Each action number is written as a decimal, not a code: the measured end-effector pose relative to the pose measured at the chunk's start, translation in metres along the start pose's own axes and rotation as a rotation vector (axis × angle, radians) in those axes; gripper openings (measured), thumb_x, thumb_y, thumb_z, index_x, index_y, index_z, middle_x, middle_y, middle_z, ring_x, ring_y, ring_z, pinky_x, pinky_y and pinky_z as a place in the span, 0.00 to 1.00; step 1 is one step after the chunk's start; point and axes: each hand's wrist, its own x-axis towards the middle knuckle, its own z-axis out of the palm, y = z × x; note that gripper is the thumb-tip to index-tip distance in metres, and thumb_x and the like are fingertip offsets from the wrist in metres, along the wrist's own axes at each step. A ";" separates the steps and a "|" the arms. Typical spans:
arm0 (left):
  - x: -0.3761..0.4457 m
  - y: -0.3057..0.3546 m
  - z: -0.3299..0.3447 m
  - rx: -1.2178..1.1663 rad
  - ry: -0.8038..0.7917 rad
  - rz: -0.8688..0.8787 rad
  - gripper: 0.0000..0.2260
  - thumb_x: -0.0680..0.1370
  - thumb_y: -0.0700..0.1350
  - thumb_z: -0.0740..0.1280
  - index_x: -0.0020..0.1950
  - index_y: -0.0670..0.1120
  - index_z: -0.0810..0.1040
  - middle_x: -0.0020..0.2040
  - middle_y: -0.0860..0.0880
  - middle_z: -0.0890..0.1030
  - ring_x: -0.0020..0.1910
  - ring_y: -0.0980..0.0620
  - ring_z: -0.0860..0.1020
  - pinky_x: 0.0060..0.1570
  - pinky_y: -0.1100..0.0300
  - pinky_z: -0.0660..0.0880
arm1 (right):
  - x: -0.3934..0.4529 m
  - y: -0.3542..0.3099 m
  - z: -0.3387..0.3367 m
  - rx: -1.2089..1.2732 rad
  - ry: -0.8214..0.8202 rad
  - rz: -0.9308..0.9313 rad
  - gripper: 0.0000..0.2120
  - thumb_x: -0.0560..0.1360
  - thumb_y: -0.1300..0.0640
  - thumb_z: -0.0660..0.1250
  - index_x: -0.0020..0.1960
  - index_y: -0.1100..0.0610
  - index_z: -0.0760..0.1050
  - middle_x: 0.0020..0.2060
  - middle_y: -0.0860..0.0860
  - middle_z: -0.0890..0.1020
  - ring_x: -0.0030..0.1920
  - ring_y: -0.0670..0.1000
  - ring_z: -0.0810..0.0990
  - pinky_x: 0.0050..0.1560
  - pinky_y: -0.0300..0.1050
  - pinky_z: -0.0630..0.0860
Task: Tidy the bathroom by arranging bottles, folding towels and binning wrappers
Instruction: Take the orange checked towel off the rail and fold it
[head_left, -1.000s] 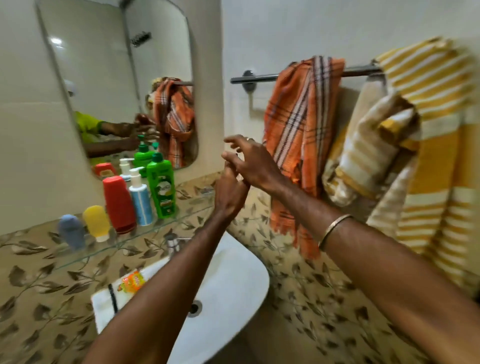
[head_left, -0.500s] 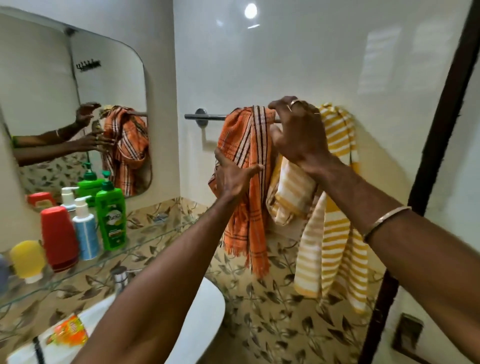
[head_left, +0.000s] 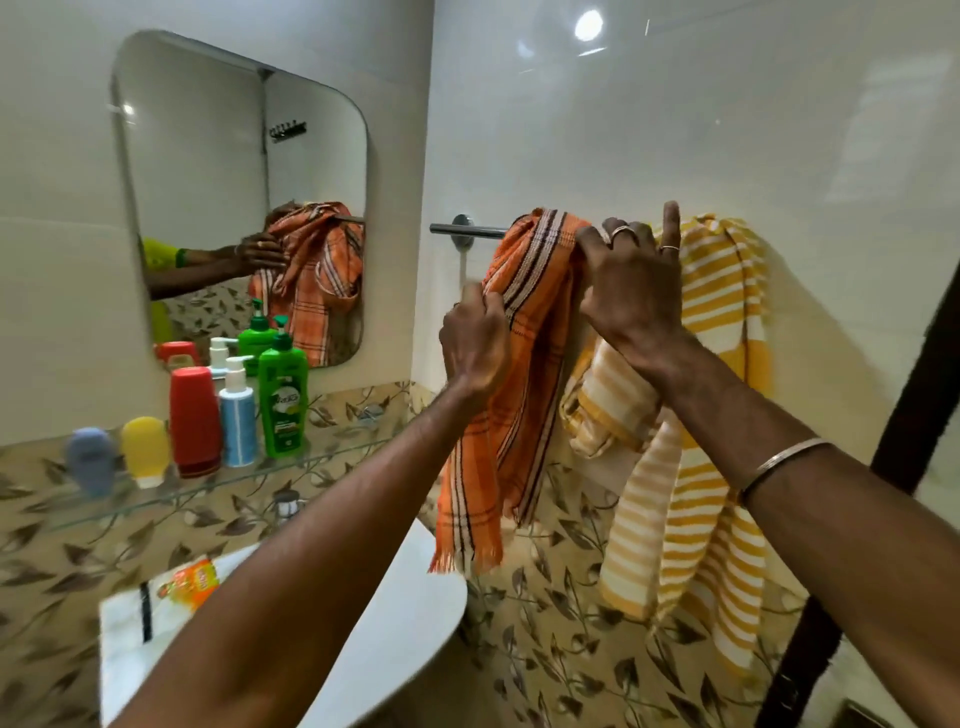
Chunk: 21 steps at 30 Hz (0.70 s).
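Both hands now on orange towel (head_left: 519, 332): left hand (head_left: 475, 348) pinching edge, right hand (head_left: 631, 291) apparently gripping top; bottles arranged, towel-folding begun.

orange plaid towel (head_left: 519, 332) | yellow-striped towel (head_left: 722, 322) (white bands) | green bottle (head_left: 283, 395)

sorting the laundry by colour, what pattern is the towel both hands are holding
Orange plaid with dark and pale stripes and a fringed hem: the orange towel, clearest in the head view.

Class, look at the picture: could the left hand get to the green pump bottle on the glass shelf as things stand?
Probably yes. The left hand would first have to let go of the orange towel; nothing stands between it and the green pump bottle.
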 end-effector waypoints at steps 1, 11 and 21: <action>0.000 0.000 -0.004 0.001 0.040 -0.008 0.12 0.84 0.44 0.54 0.51 0.41 0.75 0.36 0.50 0.74 0.33 0.54 0.72 0.32 0.58 0.66 | 0.001 -0.003 0.002 0.010 0.006 -0.016 0.28 0.70 0.63 0.68 0.69 0.54 0.73 0.63 0.59 0.80 0.65 0.62 0.77 0.78 0.68 0.46; -0.036 -0.008 -0.067 -0.079 0.422 0.004 0.15 0.81 0.42 0.56 0.34 0.49 0.67 0.29 0.52 0.67 0.26 0.60 0.64 0.28 0.61 0.62 | 0.009 -0.058 0.009 0.368 -0.073 -0.167 0.22 0.77 0.56 0.65 0.70 0.43 0.73 0.63 0.60 0.79 0.64 0.64 0.76 0.72 0.69 0.62; -0.102 0.005 -0.138 0.024 0.704 -0.045 0.18 0.81 0.37 0.56 0.32 0.49 0.63 0.30 0.52 0.65 0.26 0.62 0.65 0.29 0.61 0.58 | -0.018 -0.114 -0.027 0.844 0.021 -0.475 0.14 0.81 0.50 0.62 0.65 0.52 0.73 0.46 0.59 0.82 0.46 0.62 0.82 0.43 0.55 0.79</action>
